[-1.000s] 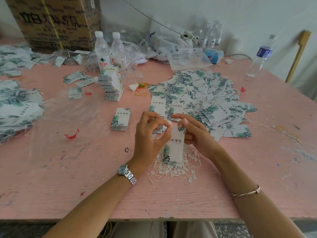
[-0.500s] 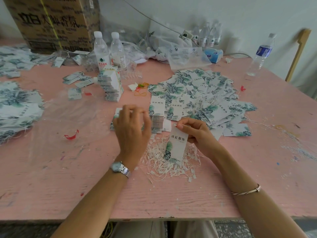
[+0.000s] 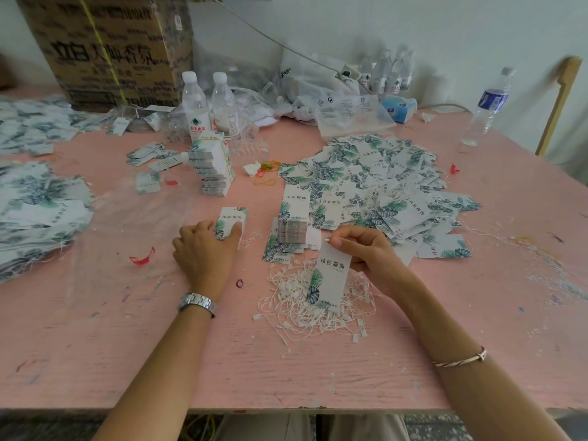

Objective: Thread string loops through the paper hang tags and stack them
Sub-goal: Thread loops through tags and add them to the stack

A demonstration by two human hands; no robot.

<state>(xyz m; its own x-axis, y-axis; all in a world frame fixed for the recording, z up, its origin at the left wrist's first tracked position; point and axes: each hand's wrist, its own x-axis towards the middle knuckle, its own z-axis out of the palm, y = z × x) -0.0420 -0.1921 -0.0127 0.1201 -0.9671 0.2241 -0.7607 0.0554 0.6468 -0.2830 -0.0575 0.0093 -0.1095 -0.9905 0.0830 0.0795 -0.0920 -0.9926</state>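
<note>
Head view over a pink table (image 3: 95, 345). Left hand (image 3: 206, 249) palm down, fingers and thumb curled round the near end of a small tag stack (image 3: 234, 218) lying flat on the table, left of centre. Right hand (image 3: 362, 249) pinching the top edge of a hang tag (image 3: 332, 275) between thumb and forefinger, remaining fingers folded beneath. Tag held printed side up and tilted, its lower end over a heap of white string loops (image 3: 296, 307) just in front of the right wrist. Short white string end (image 3: 327, 239) visible at the right fingertips; whether passed through the tag hole, impossible to tell. Between the two hands, a taller tag stack (image 3: 292, 229) touching the near edge of a broad spread of loose leaf-print tags (image 3: 366, 183). Further back, a tall column of tags (image 3: 213, 170), two water bottles (image 3: 194, 106), a cardboard box (image 3: 108, 49) and a few rubber bands (image 3: 267, 175). At far left, more heaped tags (image 3: 38, 211). Near the left hand, a red plastic scrap (image 3: 141, 257). Wristwatch (image 3: 199, 303) on the left wrist, bangle (image 3: 461, 361) on the right forearm.
</note>
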